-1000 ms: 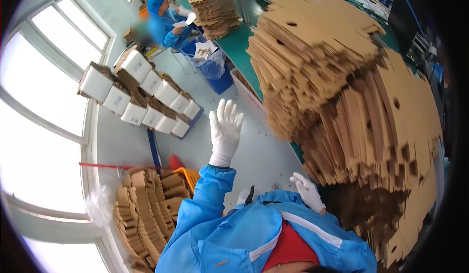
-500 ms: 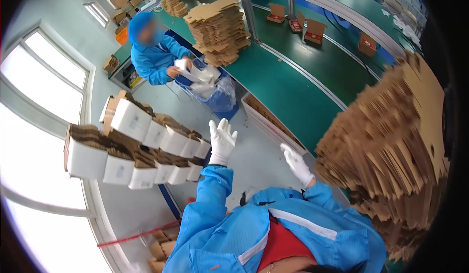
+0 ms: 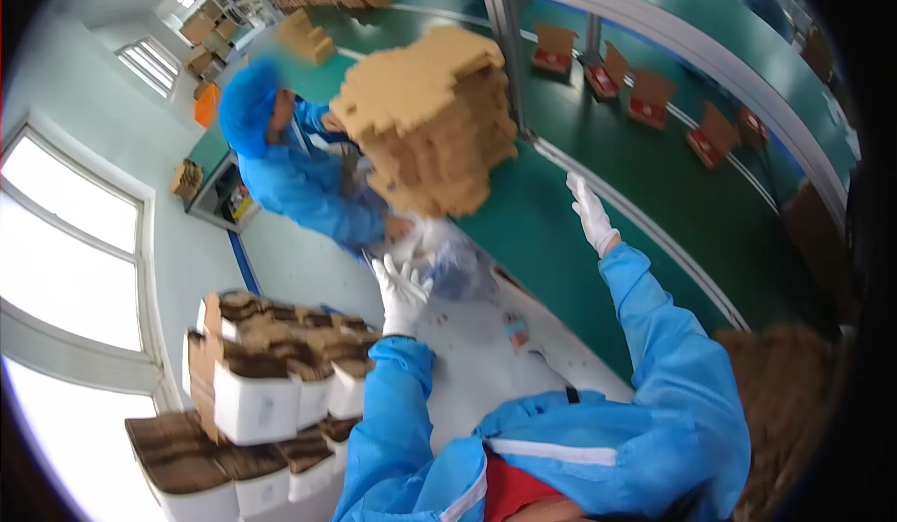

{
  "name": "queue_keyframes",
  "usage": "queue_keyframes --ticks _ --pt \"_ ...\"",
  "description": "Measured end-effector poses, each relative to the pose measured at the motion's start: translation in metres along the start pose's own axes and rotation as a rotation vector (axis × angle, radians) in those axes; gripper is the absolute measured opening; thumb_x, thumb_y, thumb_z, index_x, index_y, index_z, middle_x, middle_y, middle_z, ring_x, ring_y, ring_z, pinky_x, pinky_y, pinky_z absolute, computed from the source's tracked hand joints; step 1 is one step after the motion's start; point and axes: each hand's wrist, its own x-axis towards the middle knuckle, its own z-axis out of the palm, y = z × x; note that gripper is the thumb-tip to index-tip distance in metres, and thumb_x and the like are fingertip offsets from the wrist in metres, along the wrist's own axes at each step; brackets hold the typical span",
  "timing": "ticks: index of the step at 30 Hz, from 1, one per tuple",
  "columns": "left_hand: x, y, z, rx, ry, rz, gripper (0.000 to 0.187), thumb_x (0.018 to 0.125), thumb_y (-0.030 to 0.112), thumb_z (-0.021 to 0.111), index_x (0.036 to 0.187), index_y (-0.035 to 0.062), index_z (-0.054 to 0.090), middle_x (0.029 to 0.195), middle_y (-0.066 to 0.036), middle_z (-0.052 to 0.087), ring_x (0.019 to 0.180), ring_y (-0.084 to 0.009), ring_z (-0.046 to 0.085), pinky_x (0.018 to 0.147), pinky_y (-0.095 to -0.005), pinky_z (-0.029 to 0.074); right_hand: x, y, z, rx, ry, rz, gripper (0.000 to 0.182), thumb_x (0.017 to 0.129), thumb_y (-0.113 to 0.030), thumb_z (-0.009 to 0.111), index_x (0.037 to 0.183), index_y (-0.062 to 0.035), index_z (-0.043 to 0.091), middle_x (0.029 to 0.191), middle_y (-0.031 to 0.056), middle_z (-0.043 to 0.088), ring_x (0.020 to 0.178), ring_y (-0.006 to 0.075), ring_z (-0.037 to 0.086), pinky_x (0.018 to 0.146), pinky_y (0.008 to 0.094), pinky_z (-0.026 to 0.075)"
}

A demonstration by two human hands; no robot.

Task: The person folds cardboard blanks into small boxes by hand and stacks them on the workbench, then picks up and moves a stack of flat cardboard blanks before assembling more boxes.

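Note:
My left hand (image 3: 404, 298), in a white glove, is held up with its fingers spread and holds nothing. It is nearest the blue bin with white and clear plastic wrapping (image 3: 450, 258), below the tall stack of cardboard pieces (image 3: 420, 101). My right hand (image 3: 590, 215), also white-gloved, reaches over the green workbench (image 3: 561, 270) with its fingers stretched out, and nothing is in it. The cardboard stack stands on the bench to the left of this hand.
A co-worker (image 3: 290, 167) in blue leans over the bin, a hand beside the stack. White boxes of cardboard (image 3: 257, 400) stand at lower left. Several open small boxes (image 3: 647, 101) sit on the conveyor behind a metal frame (image 3: 503, 45). More cardboard (image 3: 785, 400) is at right.
My view has shifted toward the bench and the cardboard stack looks nearer. My right hand has moved forward over the bench. The co-worker has leaned in, one hand by the stack.

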Motion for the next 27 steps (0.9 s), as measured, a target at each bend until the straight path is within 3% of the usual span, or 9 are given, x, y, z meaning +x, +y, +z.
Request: queue_keyframes --ticks 3,4,7,8,12,13,16,21,27 --pt "0.089 0.016 0.004 0.037 0.012 -0.040 0.105 0.080 0.087 0.038 0.157 0.0329 -0.008 0.163 -0.014 -0.019 0.150 -0.0346 -0.017 0.115 -0.0607 -0.009 0.111 0.001 0.012 0.039 -0.012 0.022 0.079 0.101 -0.064 0.028 0.154 -0.0058 0.027 0.159 0.0128 0.029 0.149 0.0265 0.022 0.119 0.0457 0.019" --pt "0.114 0.020 0.019 0.033 0.213 -0.028 0.094 0.084 0.082 0.039 0.158 0.0294 0.013 0.164 -0.014 0.008 0.151 -0.0335 0.008 0.116 -0.0616 0.010 0.142 0.003 0.021 0.111 -0.034 0.076 0.077 0.101 -0.063 0.027 0.153 -0.0047 0.030 0.158 0.0129 0.032 0.148 0.0265 0.025 0.119 0.0464 0.019" --pt "0.228 0.005 -0.063 -0.095 -0.123 0.065 0.053 0.097 0.059 0.041 0.136 0.0240 0.050 0.133 -0.008 0.057 0.116 -0.0267 0.056 0.095 -0.0557 0.048 0.236 0.055 0.044 0.271 -0.159 0.152 0.067 0.103 -0.055 0.031 0.146 -0.0041 0.042 0.147 0.0106 0.046 0.136 0.0256 0.041 0.114 0.0407 0.028" --pt "0.227 0.012 -0.057 0.511 -0.472 0.333 0.049 0.101 0.049 0.038 0.142 0.0211 0.045 0.135 -0.009 0.054 0.119 -0.0281 0.054 0.102 -0.0537 0.045 0.252 0.043 0.060 0.342 -0.251 0.162 0.064 0.103 -0.054 0.035 0.143 -0.0052 0.046 0.142 0.0097 0.052 0.131 0.0243 0.047 0.110 0.0349 0.035" --pt "0.247 0.001 -0.053 0.518 -0.419 0.302 0.049 0.101 0.048 0.038 0.142 0.0203 0.044 0.136 -0.009 0.054 0.119 -0.0280 0.054 0.102 -0.0527 0.045 0.242 -0.007 0.090 0.613 0.007 0.356 0.049 0.105 -0.041 0.041 0.139 -0.0076 0.051 0.135 0.0075 0.057 0.124 0.0211 0.051 0.105 0.0339 0.039" --pt "0.250 -0.003 -0.052 0.522 -0.411 0.297 0.049 0.101 0.047 0.039 0.142 0.0201 0.044 0.136 -0.009 0.054 0.119 -0.0279 0.054 0.102 -0.0524 0.044 0.240 -0.005 0.084 0.484 -0.213 0.129 0.049 0.104 -0.040 0.042 0.140 -0.0076 0.049 0.138 0.0063 0.055 0.126 0.0212 0.050 0.108 0.0335 0.038" --pt "0.257 -0.024 -0.047 0.530 -0.404 0.290 0.049 0.101 0.047 0.039 0.142 0.0193 0.044 0.136 -0.009 0.054 0.120 -0.0278 0.053 0.102 -0.0515 0.044 0.226 -0.018 0.080 0.173 -0.233 -0.127 0.048 0.105 -0.037 0.041 0.142 -0.0071 0.046 0.140 0.0061 0.053 0.127 0.0212 0.049 0.110 0.0327 0.036" --pt "0.262 -0.053 -0.028 0.559 -0.444 0.284 0.049 0.101 0.045 0.041 0.143 0.0181 0.043 0.136 -0.009 0.053 0.121 -0.0276 0.052 0.102 -0.0499 0.044 0.225 -0.002 0.074 0.122 -0.190 0.016 0.042 0.107 -0.026 0.035 0.141 -0.0050 0.045 0.139 0.0067 0.052 0.127 0.0163 0.047 0.110 0.0311 0.035" --pt "0.231 -0.106 -0.001 0.600 -0.569 0.212 0.050 0.101 0.044 0.042 0.143 0.0166 0.042 0.137 -0.009 0.053 0.122 -0.0273 0.052 0.103 -0.0480 0.043 0.170 0.023 0.045 0.418 -0.235 -0.230 0.039 0.106 -0.024 0.037 0.139 -0.0058 0.047 0.135 0.0071 0.055 0.122 0.0172 0.050 0.108 0.0323 0.037"
